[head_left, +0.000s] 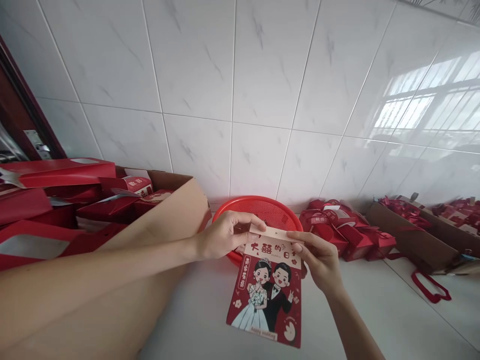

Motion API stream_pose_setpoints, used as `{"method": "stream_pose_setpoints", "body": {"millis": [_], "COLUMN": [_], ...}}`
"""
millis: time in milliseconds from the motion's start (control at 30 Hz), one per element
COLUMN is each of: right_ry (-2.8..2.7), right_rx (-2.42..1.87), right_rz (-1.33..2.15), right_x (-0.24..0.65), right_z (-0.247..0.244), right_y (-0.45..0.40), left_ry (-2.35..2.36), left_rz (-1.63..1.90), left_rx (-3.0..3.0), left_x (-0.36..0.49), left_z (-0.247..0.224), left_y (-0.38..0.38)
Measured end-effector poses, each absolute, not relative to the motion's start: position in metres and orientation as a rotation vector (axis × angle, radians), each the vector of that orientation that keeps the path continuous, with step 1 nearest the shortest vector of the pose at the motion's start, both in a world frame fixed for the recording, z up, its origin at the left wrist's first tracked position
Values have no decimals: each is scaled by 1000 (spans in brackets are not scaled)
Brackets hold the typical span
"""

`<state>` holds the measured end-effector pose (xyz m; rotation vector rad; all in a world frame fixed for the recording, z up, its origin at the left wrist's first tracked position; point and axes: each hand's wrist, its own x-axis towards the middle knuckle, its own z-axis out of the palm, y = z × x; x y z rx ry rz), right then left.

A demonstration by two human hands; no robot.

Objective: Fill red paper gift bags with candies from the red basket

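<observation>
A red and cream card bag (265, 295) with a cartoon bride and groom hangs upright, its printed face turned to the camera. My left hand (229, 235) pinches the left end of its cream top edge between thumb and fingers. At the right end of that same edge, my right hand (318, 257) grips it with thumb and forefinger. Behind the bag and partly covered by it is a red perforated plastic basket (262, 204); most of its contents are hidden.
On the left stands a large cardboard box (176, 205) holding red boxes. Against the tiled wall, several filled red boxes (350, 240) are piled right of the basket. Farther right are a cardboard box (416, 245) with red items and a red ribbon loop (431, 298).
</observation>
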<state>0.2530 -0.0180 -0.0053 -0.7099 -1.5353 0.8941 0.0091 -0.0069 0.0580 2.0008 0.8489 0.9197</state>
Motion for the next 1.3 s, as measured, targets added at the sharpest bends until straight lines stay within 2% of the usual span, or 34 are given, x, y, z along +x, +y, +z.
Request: {"method": "stream_pose_setpoints", "body": {"millis": [633, 1300], "right_ry": [-1404, -1469], "right_rx": [-820, -790], "right_rz": [1208, 1103], "right_x": [238, 237], "right_z": [-6, -3], "right_y": [-15, -17], "left_ry": [990, 1012], "left_rz": [989, 655], "left_rx": [2092, 2070], "left_x": [7, 7], "left_z": [55, 61], "left_y": [-6, -3]}}
